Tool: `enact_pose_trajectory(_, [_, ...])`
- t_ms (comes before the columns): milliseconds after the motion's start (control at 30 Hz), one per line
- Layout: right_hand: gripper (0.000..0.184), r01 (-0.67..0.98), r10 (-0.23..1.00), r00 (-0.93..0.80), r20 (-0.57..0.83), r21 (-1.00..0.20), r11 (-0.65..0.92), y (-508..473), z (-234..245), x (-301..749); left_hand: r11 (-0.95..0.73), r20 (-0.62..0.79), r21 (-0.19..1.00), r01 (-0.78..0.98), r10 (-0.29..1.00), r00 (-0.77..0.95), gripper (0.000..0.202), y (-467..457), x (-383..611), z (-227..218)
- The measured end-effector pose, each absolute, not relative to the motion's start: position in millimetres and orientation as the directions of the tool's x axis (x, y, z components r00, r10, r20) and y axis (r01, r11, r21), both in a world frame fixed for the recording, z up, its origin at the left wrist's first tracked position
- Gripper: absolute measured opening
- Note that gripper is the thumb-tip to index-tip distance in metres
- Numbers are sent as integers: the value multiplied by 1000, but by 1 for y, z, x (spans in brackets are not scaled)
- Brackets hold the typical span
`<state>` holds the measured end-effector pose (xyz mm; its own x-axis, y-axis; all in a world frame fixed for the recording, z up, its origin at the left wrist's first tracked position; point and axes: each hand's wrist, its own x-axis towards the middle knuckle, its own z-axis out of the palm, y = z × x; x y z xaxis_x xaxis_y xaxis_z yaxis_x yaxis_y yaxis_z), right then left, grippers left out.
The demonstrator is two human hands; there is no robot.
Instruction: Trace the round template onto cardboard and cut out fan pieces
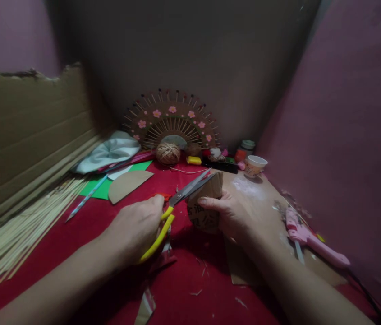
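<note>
My left hand is closed around the yellow handles of a pair of scissors. Their blades are slightly parted and point up and to the right, along the upper left edge of a cardboard piece. That piece has a rounded lower edge and dark printed characters. My right hand pinches it, thumb on the near face and fingers hidden behind. Beneath the right wrist lies another flat cardboard piece. Cardboard scraps lie on the red cloth below the scissors.
At left lie thin sticks, a striped pencil, a cardboard half-disc and green paper. Behind stand a decorated fan and a twine ball. To the right are a paper cup and a pink glue gun.
</note>
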<state>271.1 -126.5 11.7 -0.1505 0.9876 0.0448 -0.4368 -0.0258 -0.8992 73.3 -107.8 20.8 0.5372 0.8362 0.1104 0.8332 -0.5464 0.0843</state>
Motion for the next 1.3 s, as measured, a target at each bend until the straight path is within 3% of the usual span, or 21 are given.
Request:
enact_pose_trajectory(167, [18, -425, 988, -155, 17, -904, -51, -127, 12, 271, -539, 97, 47, 841, 840, 533, 20, -107, 73, 22])
enact_pose_trajectory(467, [21, -410, 985, -171, -17, -908, -87, -125, 9, 274, -560, 127, -180, 808, 802, 584, 24, -103, 67, 23])
enact_pose_trajectory(633, [20, -398, 985, -170, 20, -916, -50, -124, 9, 275, -616, 207, -77, 784, 759, 617, 23, -102, 64, 19])
enact_pose_trajectory(900, [21, -358, 984, -175, 12, -932, -53, -127, 12, 274, -597, 359, 112, 794, 770, 528, 14, -99, 64, 20])
enact_pose_trajectory(1067, [20, -301, 983, -180, 22, -953, -34, -127, 13, 274, -635, 348, 49, 771, 735, 582, 14, -100, 66, 20])
enact_pose_trajectory(1300, [20, -206, 973, -230, -30, -975, -79, -129, 17, 275, -611, 201, 32, 791, 779, 594, 16, -101, 67, 22])
